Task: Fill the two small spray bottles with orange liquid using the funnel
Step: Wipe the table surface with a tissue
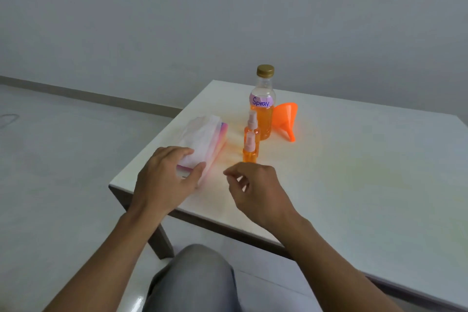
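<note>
- Spray bottles standing on white table, largest thing in view. Wide bare top off to the right of right hand, near edge passing under both wrists, left corner just beside left hand. Little margin on that side, plenty rightward for pouring.
- Tissue pack: soft, squashy, light. Near end gripped by left hand, fingers curled over the top, thumb on the side. Lying just left of the bottles, seemingly not touching them.
- Large bottle labelled "Spray": farthest ahead of right hand, upright, gold cap on, roughly half full of orange liquid. Probably the heaviest item; stiff clear wall, plastic or glass, cannot tell which. Best taken round the label band, cap to be unscrewed first.
- Funnel: on its side just right of large bottle, spout pointing back toward the person. Rigid, very light, apt to roll; easiest by the rim.
- Small pair: upright in a row, nearer one just beyond right-hand fingertips, farther one between it and large bottle. Pump tops on. Light, narrow-based, easily toppled; better held low round the body while twisting off the pump. Already full or merely tinted orange, cannot tell.
- Right hand hovering above table, fingers loosely curled, thumb near forefinger, nothing held.
</note>
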Available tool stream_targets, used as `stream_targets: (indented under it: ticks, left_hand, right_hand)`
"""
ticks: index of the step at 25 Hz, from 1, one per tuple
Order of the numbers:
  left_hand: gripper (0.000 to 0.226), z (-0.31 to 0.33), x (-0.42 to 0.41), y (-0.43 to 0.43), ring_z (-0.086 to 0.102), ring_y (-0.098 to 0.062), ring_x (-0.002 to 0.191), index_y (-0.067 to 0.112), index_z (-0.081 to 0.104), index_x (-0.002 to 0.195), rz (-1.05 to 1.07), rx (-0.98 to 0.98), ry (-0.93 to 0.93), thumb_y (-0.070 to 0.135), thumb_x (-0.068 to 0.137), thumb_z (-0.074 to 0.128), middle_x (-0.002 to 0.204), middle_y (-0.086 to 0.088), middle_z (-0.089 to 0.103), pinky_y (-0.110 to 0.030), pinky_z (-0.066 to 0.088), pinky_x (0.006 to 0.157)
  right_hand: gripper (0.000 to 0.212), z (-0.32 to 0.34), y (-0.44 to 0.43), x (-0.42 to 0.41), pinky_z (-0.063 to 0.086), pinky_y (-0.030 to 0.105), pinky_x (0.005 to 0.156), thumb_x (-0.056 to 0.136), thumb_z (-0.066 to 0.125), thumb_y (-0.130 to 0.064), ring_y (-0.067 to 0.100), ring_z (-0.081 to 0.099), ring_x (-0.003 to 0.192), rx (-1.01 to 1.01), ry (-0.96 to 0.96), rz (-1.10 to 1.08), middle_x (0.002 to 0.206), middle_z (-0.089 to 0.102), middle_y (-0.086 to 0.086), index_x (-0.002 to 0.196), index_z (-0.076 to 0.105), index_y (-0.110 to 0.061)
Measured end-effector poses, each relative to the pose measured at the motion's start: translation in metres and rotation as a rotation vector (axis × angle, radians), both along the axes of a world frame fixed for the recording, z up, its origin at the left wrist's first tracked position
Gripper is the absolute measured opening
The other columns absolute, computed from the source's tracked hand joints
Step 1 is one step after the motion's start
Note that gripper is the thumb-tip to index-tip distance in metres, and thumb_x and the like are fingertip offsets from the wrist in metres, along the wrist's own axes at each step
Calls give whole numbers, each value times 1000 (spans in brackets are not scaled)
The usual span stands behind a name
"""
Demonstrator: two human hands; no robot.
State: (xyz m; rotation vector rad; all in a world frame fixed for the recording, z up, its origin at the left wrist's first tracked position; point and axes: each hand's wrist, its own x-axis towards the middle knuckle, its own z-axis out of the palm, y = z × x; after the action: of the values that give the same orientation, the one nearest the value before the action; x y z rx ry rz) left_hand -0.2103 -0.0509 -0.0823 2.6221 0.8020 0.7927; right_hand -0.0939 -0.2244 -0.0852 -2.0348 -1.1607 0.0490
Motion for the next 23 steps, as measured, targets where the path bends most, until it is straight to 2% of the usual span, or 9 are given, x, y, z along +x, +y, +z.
stream_targets:
  ticks: [3,6,9,12,15,18,23]
  left_hand:
    - [53,-2,3,5,65,-21,103,21,69,116,-2,51,19,57,77,71,119,-1,69,-34,55,83]
    - [49,-5,3,15,67,-21,96,18,72,110,-28,52,-7,54,77,72,113,-3,72,-37,57,82]
    - [39,-6,0,23,66,-17,90,18,75,104,-86,13,-37,49,80,70,105,1,74,-38,61,79]
    - [40,-7,-3,28,65,-14,90,20,75,102,-124,16,-30,51,85,57,103,3,73,-35,61,75]
    - [34,-8,-3,30,65,-14,91,18,75,102,-142,17,-26,44,88,60,102,2,73,-31,60,74]
    - [29,-9,-4,31,66,-16,95,17,75,107,-154,14,-21,36,88,65,104,0,73,-35,61,78]
    - [35,-5,-10,27,69,-25,98,10,74,111,-144,46,-70,33,86,64,108,-8,73,-40,58,85]
  right_hand:
    - [22,13,42,2,56,25,86,97,63,-13,15,70,93,25,-106,28,112,75,2,116,74,-13]
    - [24,18,65,11,56,27,90,98,60,-12,18,69,99,-14,-127,31,116,74,5,119,72,-12]
    - [23,17,70,17,50,16,82,98,60,-10,17,69,97,-10,-110,-1,114,74,4,117,73,-11]
    - [22,12,72,21,45,10,78,98,62,-12,14,69,95,-24,-90,-25,114,75,3,117,73,-12]
    - [26,9,76,19,58,23,86,99,61,-14,14,70,98,-20,-107,-14,119,73,1,124,69,-16]
    - [35,9,79,16,60,29,83,98,63,-13,18,70,98,25,-181,6,120,70,4,132,64,-21]
    - [23,17,86,17,61,40,73,95,65,-3,28,71,91,27,-312,44,110,70,11,114,77,-11]
